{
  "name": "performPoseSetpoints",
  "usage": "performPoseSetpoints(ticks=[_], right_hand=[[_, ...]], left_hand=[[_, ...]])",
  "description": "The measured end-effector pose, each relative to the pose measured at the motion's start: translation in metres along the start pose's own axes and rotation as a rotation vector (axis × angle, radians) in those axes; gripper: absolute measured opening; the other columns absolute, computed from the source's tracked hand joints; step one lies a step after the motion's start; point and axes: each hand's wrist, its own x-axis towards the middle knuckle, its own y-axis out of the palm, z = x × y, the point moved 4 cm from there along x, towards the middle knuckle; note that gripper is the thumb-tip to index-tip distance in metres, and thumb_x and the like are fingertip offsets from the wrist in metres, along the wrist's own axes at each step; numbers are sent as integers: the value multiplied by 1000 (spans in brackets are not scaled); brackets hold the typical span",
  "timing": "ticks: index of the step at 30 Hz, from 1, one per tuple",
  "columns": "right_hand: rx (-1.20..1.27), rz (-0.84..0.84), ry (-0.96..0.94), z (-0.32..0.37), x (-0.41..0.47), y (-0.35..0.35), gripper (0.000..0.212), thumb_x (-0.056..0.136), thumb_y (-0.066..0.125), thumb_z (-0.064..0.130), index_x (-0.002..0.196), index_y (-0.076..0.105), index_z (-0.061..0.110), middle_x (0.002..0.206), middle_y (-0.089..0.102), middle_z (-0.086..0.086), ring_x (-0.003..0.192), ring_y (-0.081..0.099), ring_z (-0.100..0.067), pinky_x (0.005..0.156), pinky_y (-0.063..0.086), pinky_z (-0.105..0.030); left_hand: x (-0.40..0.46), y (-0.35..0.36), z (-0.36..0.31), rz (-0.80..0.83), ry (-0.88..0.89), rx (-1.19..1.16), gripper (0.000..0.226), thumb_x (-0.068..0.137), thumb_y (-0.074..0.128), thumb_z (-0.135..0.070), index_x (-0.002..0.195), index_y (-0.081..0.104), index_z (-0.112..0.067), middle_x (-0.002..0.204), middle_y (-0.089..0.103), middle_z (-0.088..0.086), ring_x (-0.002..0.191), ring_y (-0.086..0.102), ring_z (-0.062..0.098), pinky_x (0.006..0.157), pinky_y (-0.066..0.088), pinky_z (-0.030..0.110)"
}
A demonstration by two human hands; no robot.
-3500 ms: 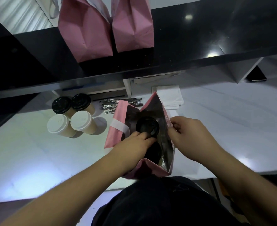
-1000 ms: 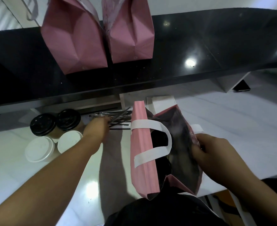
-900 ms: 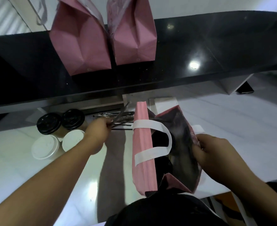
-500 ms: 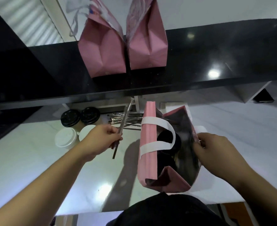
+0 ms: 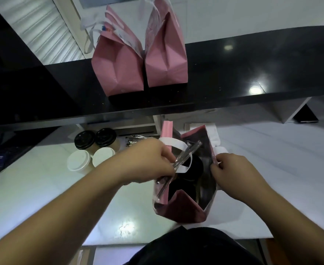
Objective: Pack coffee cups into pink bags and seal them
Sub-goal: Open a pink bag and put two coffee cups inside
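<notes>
At centre frame, open pink bag (image 5: pixel 186 207) holds two dark-lidded cups (image 5: pixel 192 167). Left hand (image 5: pixel 149 161) pinches wrapped straws (image 5: pixel 184 159) over the mouth; right hand (image 5: pixel 231 175) grips the bag's edge. Two sealed bags (image 5: pixel 138 60) upper centre; four cups (image 5: pixel 94 148) unpacked, centre left. Cup bodies inside hidden.

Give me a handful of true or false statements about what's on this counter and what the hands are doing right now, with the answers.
1. The left hand holds wrapped straws over the open pink bag. True.
2. The right hand rests flat on the counter. False: it grips the bag's right edge.
3. Four cups stand left of the bag, two with black lids, two with white. True.
4. The open bag is empty. False: dark-lidded cups sit inside.
5. Two closed pink bags stand on the black shelf. True.
</notes>
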Motion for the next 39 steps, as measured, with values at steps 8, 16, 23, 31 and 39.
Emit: performPoseSetpoints(ticks=[8, 16, 23, 31, 39], right_hand=[[38, 17, -20, 3, -1, 1, 32, 96, 49, 32, 71, 59, 13, 60, 62, -2, 56, 61, -22, 46, 46, -32], [34, 6, -27, -3, 2, 2, 32, 95, 50, 32, 72, 59, 12, 63, 63, -5, 59, 61, -25, 50, 48, -36], [29, -43, -56, -5, 6, -3, 30, 96, 53, 46, 96, 61, 17, 80, 74, 1, 68, 66, -19, 58, 54, -34], [-99, -227, -306, 28, 32, -14, 48, 85, 69, 31, 126, 44, 24, 115, 48, -3, 105, 48, -26, 79, 46, -36], [-272, -44, -377, 55, 80, -19, 33, 88, 60, 23, 120, 65, 17, 118, 61, -6, 113, 54, -32, 94, 51, -45]], left_hand=[[53, 42, -51, 19, 41, 303, 15, 85, 67, -15, 79, 75, -4, 70, 67, 13, 58, 53, 22, 54, 49, 36], [64, 59, -45, 19, 61, 172, 15, 89, 65, -15, 86, 78, -10, 77, 77, 10, 54, 63, 15, 54, 55, 34], [26, 13, 13, -376, 28, -48, 14, 81, 73, -36, 84, 60, -37, 77, 66, -15, 65, 63, 3, 52, 51, 27], [-15, 53, 64, -226, -149, 0, 64, 60, 58, -90, 93, 40, -39, 93, 57, -11, 70, 58, 7, 54, 42, 26], [-25, 69, 60, -310, -160, -75, 38, 72, 59, -59, 90, 42, -30, 82, 62, -7, 67, 60, 12, 52, 38, 32]])
